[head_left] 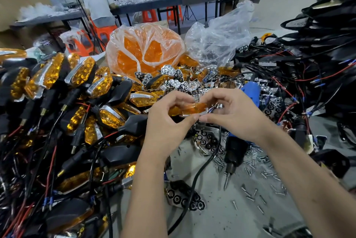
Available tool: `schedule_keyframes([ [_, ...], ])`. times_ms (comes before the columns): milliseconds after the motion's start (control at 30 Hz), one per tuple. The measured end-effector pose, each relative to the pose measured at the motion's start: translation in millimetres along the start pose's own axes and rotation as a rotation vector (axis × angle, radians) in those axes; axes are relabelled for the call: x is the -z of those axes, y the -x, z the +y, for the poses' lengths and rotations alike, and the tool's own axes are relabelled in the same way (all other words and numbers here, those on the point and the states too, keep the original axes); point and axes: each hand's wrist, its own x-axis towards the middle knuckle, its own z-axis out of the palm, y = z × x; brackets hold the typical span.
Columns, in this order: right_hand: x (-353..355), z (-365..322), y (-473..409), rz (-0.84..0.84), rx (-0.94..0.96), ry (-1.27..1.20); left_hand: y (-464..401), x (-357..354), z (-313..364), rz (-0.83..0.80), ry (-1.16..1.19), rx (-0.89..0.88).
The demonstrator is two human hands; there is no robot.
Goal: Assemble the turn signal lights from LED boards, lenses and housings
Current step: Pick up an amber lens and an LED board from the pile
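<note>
Both hands, left hand [165, 120] and right hand [234, 114], pinch the translucent amber plastic lens [189, 108] by its ends, long axis lying crosswise between their fingers.

Single head cam, wide-angle, looks forward and down from close above cluttered grey worktable [240, 218]; far grey benches [192, 0] at top edge.

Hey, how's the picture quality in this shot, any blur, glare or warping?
Head view: wide-angle warping bends the edges, the black wire harness pile at the top right smears with blur, glare glints on the clear plastic bag of orange lenses, and both hands with the orange lens stay fairly sharp under even light.
</note>
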Motion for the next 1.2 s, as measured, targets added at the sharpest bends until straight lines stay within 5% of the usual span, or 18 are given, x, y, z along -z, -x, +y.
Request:
schedule_keyframes([
  [233,-1.3,1.6,-0.8,-0.022,0.057,0.021,-0.9,0.8,-2.1,-0.018,-0.078,0.03],
  [1200,12.3,-13.0,5.0,-0.153,0.087,-0.066,-0.5,3.7,12.7,-0.168,0.269,0.186],
])
